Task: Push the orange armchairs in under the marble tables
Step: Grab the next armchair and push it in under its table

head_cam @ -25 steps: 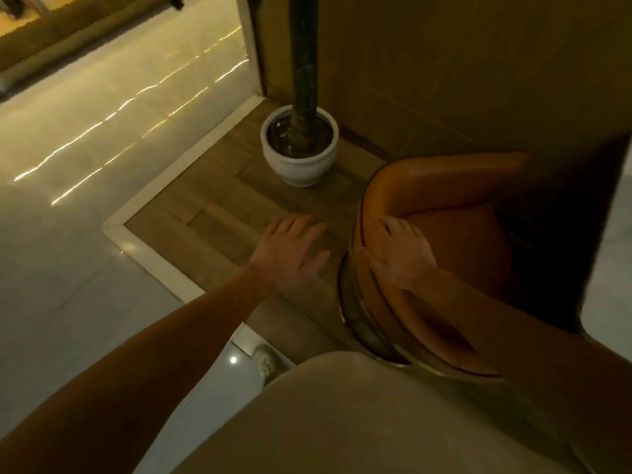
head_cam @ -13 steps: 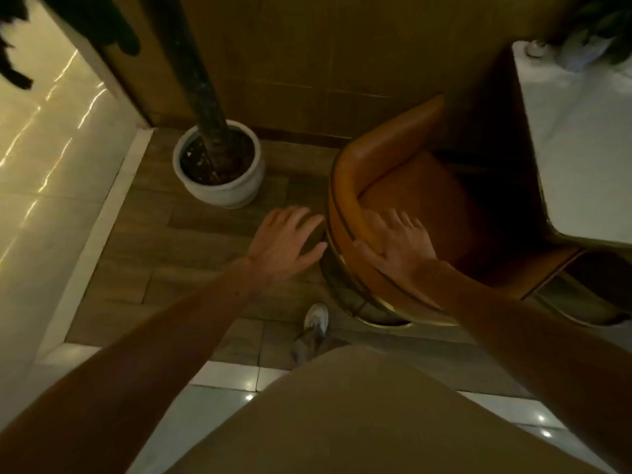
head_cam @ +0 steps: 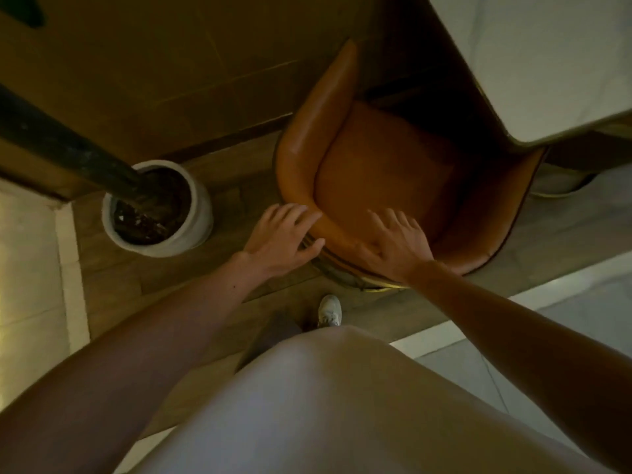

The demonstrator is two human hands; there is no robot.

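Observation:
An orange armchair [head_cam: 383,172] with a curved back stands below me, its open front facing the marble table [head_cam: 533,56] at the upper right. The table's corner overhangs the chair's front right part. My right hand [head_cam: 393,248] lies flat on the top of the chair's backrest, fingers spread. My left hand [head_cam: 284,239] rests with spread fingers against the backrest's outer left edge. Neither hand wraps around anything.
A white plant pot [head_cam: 157,210] with a dark trunk stands on the wood floor just left of the chair. A wood-panelled wall [head_cam: 171,63] runs behind the pot and chair. My white shoe [head_cam: 330,311] is right behind the chair. Pale tiles lie on both sides.
My left hand has moved right from the air onto the chair's back edge. The view has swung right, so more of the table and seat shows. My right hand stays on the backrest.

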